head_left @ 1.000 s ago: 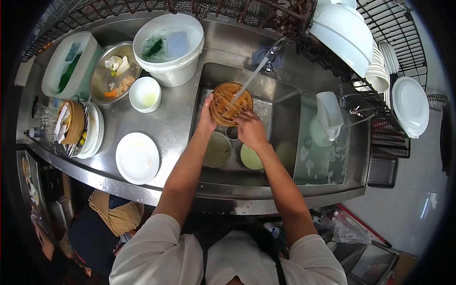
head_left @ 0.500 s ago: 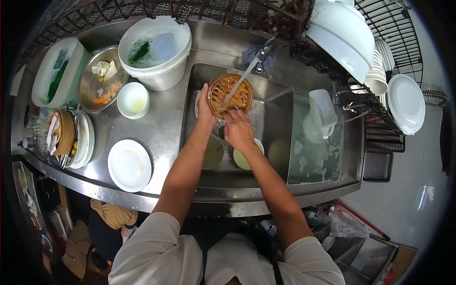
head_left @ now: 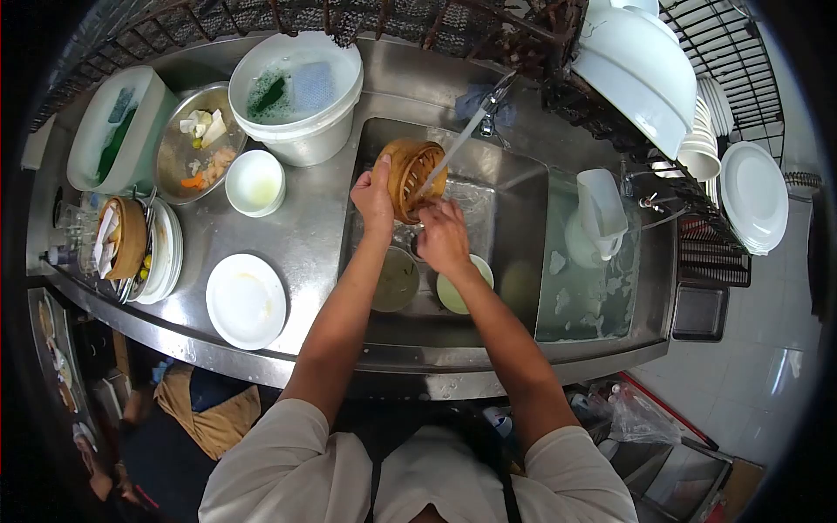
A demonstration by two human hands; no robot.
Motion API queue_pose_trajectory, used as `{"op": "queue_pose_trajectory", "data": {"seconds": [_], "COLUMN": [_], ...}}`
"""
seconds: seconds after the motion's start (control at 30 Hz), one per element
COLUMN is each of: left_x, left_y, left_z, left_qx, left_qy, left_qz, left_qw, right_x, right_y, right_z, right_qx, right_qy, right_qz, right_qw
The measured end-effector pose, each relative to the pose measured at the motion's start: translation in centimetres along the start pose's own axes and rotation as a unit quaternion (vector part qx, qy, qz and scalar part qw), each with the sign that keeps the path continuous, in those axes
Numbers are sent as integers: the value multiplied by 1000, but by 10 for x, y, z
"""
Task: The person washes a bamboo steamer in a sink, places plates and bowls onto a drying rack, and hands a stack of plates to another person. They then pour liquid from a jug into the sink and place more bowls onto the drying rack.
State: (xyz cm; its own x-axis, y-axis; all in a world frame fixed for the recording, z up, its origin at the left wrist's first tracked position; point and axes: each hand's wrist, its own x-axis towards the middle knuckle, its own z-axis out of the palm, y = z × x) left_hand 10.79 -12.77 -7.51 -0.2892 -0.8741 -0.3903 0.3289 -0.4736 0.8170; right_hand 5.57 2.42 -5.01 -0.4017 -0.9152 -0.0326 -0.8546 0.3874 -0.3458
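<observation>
A round bamboo steamer basket [head_left: 408,185] is tilted on its side over the sink [head_left: 510,218], its slatted inside turned toward the running water. My left hand [head_left: 375,200] grips its left wall, thumb up along the outside. My right hand [head_left: 443,237] has its fingers curled at the lower right rim; the fingertips are partly hidden. Water pours from the tap [head_left: 495,100] onto the slats. Below my hands, a pale green bowl [head_left: 454,296] and another round bowl [head_left: 395,283] lie on the sink floor.
Left counter: a white plate [head_left: 246,315], a small white bowl [head_left: 255,195], a metal bowl of food scraps [head_left: 179,166], a soapy bucket [head_left: 307,144], stacked dishes [head_left: 166,270]. Right: a water-filled basin [head_left: 571,305] with a plastic jug [head_left: 602,213]. A person [head_left: 187,427] is at lower left.
The steamer basket has turned from facing up at me to standing on edge, facing right. My left hand has rotated with it; my right hand stays at the lower rim.
</observation>
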Motion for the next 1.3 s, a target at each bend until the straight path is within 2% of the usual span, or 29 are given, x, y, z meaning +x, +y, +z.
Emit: {"op": "queue_pose_trajectory", "data": {"seconds": [0.1,0.13,0.23,0.33,0.4,0.43,0.47,0.5,0.53,0.57,0.6,0.63,0.7,0.73,0.8,0.83,0.87,0.97,1.0,1.07,1.13,1.2,1.3], "left_x": [0,1,-1,1,-4,-8,-13,-16,-21,-19,-14,-11,-33,-46,-56,-58,-62,-68,-74,-79,-83,-82,-80], "left_y": [5,7,4,1,1,0,-5,-12,-20,-36,-57,-65,-33,-15,13,28,41,74,90,111,135,156,184], "left_z": [-5,-5,-5,-7,-3,1,6,9,12,11,7,5,7,8,-1,-9,-19,-59,-73,-110,-145,-185,-250], "left_qx": [35,25,-3,-26,-55,-43,-30,-17,54,108,161,213,323,376,457,493,491,490,490,518,546,594,669], "left_qy": [0,8,37,62,70,44,19,-6,-51,-105,-158,-209,-232,-241,-233,-218,-221,-149,-140,-92,-30,38,138], "left_qz": [-5,-10,-16,-9,-23,-29,-33,-38,-41,0,40,80,113,129,354,458,407,428,407,397,392,367,339], "left_qw": [999,1000,999,998,996,998,999,999,996,989,973,951,911,885,782,707,738,745,758,752,740,715,647], "right_x": [11,13,5,0,1,2,2,1,-1,-1,0,4,12,17,23,28,26,32,29,23,22,22,19], "right_y": [7,5,-11,-16,-5,-1,0,3,5,9,16,15,13,2,-3,-4,16,-33,-37,-29,-15,-16,7], "right_z": [-6,-6,10,15,27,33,37,44,50,58,66,65,57,33,28,26,50,3,-5,-19,-30,-38,-51], "right_qx": [-90,-93,-39,215,233,242,232,326,416,500,452,540,697,802,851,874,898,771,707,560,602,727,622], "right_qy": [117,128,38,-1,95,144,151,147,140,130,173,190,219,213,186,165,110,100,73,25,36,95,12], "right_qz": [-11,-16,29,89,102,108,89,140,187,230,203,203,200,213,225,230,170,145,141,121,166,142,130], "right_qw": [989,987,998,973,962,953,957,923,879,825,851,794,653,515,436,395,391,612,689,819,781,665,772]}}
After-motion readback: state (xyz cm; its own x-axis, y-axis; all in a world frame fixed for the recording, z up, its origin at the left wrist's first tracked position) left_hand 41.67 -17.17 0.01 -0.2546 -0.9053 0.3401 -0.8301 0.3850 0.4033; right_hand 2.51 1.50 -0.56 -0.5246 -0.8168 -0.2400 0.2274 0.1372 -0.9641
